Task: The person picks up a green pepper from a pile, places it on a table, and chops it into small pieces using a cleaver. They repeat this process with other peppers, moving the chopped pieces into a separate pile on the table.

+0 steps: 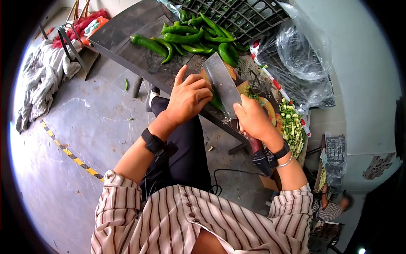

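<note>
My right hand [256, 118] is wrapped round the dark handle of a cleaver [222, 80]. Its broad blade points up and to the left over the board. Just left of the blade lies a green pepper [215, 101], partly hidden by blade and fingers. The fingers of my left hand [190, 96] are curled at this pepper, one finger sticking up. Beyond the blade is a heap of long green peppers [184, 38]. Chopped green pepper pieces [292, 122] are piled to the right of my right hand.
A black plastic crate [237, 19] stands at the table's back, with clear plastic bags [300, 63] beside it. A red-and-white strip [275, 82] edges the work area. Another person [332, 207] is at the far right. White cloth [42, 80] lies on the left floor.
</note>
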`<act>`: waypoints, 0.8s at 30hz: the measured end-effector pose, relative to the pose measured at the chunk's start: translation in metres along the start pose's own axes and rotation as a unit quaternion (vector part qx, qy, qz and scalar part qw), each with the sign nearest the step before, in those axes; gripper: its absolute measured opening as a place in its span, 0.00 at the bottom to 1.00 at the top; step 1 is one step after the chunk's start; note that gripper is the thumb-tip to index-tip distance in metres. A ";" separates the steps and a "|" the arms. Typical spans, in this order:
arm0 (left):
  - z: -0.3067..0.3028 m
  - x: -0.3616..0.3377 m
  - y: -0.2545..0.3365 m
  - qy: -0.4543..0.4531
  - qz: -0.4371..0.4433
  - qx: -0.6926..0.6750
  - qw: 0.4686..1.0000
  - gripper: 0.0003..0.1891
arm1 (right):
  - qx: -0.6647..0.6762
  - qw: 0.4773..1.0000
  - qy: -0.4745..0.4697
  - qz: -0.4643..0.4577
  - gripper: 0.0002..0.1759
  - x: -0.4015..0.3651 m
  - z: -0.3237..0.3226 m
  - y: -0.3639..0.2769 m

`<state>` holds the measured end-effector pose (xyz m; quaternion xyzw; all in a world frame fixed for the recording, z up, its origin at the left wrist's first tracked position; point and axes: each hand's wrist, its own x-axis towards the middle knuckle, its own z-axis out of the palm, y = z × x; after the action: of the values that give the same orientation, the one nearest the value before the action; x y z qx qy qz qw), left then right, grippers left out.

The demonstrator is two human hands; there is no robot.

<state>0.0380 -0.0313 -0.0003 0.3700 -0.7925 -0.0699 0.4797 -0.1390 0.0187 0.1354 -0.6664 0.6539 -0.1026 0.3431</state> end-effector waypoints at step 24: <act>0.000 0.001 0.000 -0.008 -0.010 0.002 1.000 0.02 | 0.007 0.993 0.102 -0.059 0.11 0.006 -0.002 0.004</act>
<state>0.0379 -0.0317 0.0006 0.3780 -0.7930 -0.0760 0.4718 -0.1428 0.0127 0.1320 -0.6872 0.6447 -0.1946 0.2724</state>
